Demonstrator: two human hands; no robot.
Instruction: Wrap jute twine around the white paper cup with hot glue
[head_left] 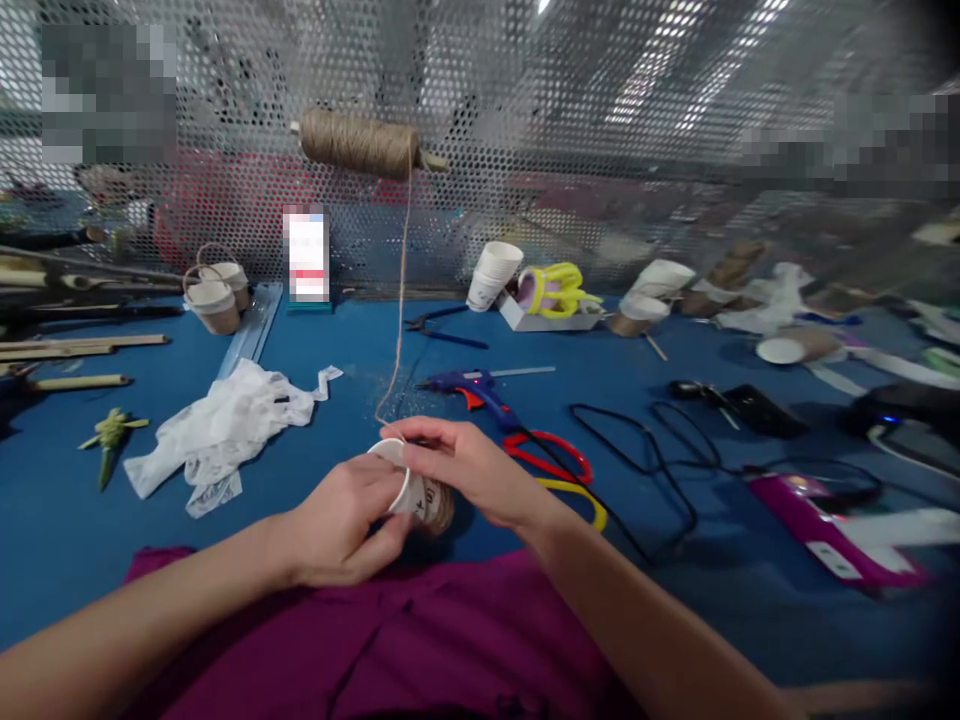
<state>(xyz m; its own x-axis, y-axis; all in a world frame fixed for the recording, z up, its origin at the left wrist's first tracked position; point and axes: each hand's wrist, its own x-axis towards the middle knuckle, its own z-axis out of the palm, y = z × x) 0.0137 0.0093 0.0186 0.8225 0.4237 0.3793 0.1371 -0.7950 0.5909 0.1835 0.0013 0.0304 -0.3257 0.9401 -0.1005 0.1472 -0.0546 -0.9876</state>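
Observation:
A white paper cup (pixel 411 497), tilted on its side with its mouth toward the left, is between my hands near the table's front edge. Brown twine wraps its lower part. My left hand (pixel 349 520) grips the cup by its rim, some fingers inside the mouth. My right hand (pixel 457 462) pinches the twine (pixel 401 310) against the cup's upper side. That strand runs up to a large twine spool (pixel 360 143) mounted on the perforated metal screen.
A blue glue gun (pixel 472 386) lies behind my right hand, near red and yellow scissor handles (pixel 551 456). White lace (pixel 225 425) lies left. Farther back are pliers (pixel 450 327), stacked paper cups (pixel 495 274), small twine-wrapped baskets (pixel 212 303) and a phone (pixel 307 256). Black cable (pixel 660 450) loops right.

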